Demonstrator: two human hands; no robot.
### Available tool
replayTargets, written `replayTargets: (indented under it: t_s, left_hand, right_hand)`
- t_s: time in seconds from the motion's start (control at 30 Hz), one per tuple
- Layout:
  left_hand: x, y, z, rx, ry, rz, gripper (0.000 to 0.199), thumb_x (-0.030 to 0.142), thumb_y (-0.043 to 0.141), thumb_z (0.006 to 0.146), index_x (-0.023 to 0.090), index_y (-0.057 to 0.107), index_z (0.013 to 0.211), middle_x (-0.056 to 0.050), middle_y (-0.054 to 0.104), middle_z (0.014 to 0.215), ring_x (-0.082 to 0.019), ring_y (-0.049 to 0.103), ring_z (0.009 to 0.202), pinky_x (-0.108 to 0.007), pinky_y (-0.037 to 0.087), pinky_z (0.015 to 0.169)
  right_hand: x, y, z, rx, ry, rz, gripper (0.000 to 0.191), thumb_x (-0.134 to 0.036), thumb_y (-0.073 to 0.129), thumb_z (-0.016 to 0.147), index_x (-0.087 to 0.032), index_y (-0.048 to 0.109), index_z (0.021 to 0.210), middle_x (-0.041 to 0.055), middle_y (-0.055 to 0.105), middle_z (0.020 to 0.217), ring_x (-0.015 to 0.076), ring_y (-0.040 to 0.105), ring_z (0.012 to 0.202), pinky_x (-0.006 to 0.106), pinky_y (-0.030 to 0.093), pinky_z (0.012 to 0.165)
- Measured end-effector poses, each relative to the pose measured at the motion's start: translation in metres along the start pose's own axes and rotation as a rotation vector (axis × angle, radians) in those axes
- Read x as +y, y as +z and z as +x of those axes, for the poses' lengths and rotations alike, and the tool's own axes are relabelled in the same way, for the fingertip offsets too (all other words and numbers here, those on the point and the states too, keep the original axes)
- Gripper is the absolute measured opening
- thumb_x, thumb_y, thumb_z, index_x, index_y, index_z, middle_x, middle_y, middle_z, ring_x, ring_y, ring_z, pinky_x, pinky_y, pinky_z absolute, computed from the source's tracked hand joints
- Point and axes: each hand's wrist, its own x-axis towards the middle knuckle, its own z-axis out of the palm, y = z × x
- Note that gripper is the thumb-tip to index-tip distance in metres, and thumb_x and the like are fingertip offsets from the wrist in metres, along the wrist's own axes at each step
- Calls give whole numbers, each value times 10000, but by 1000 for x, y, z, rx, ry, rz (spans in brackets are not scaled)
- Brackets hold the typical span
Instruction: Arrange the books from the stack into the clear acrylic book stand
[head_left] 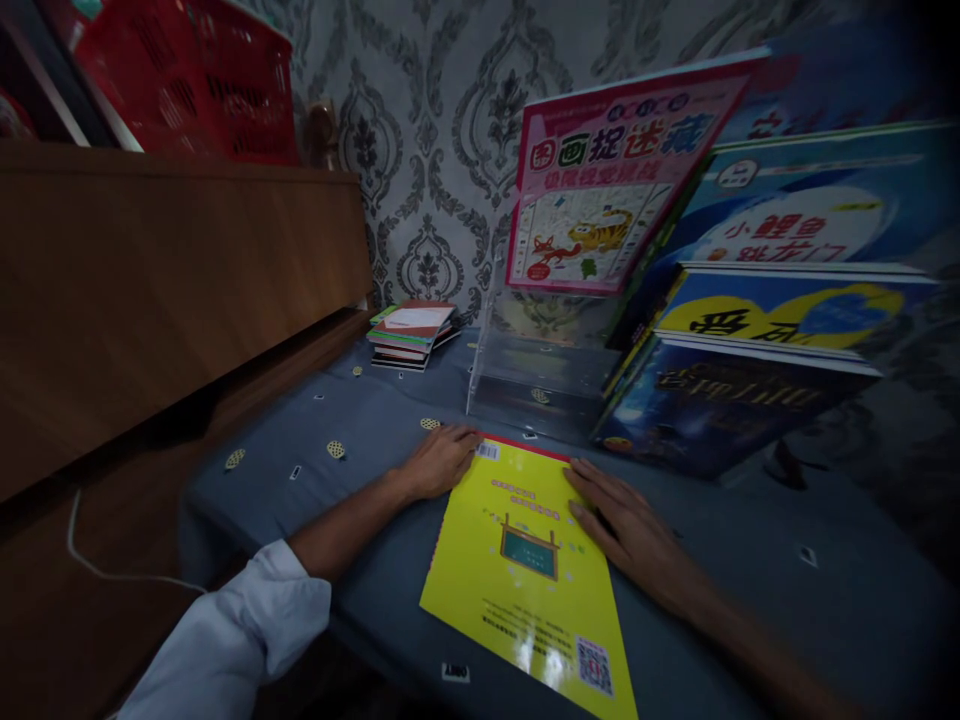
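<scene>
A yellow book (pixel 517 560) with a red strip along its far edge lies on the cloth-covered table, back cover up. It is turned so that its print is upside down to me. My left hand (pixel 441 458) is at the far left corner of this book, with its fingers bent together on the corner. Over the far right edge of the cover, my right hand (pixel 619 515) rests with its fingers stretched out and the thumb apart. The undersides of both hands are hidden.
A clear acrylic rack (pixel 540 400) stands behind, holding a pink-edged book (pixel 600 190) and, at right, several blue books (pixel 787 240). A stack of small books (pixel 412 335) sits at the back left. A wooden cabinet (pixel 172 270) with a red basket (pixel 195 90) flanks the table.
</scene>
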Motion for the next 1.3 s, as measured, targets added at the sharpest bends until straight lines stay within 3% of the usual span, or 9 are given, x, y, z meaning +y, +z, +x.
replayTargets:
  t_s: [1.3]
  left_hand:
    - [-1,-1,-1,-3,20,25,344,183,408,1013,160,586,1307,-133,619,1386,-256,607,1237,-429,482,1082]
  right_hand:
    - [-3,0,0,-15,11,-1,562,-507,339,1006,-204,588,1408,129,522,1522,324,454,1429,547,413,1158]
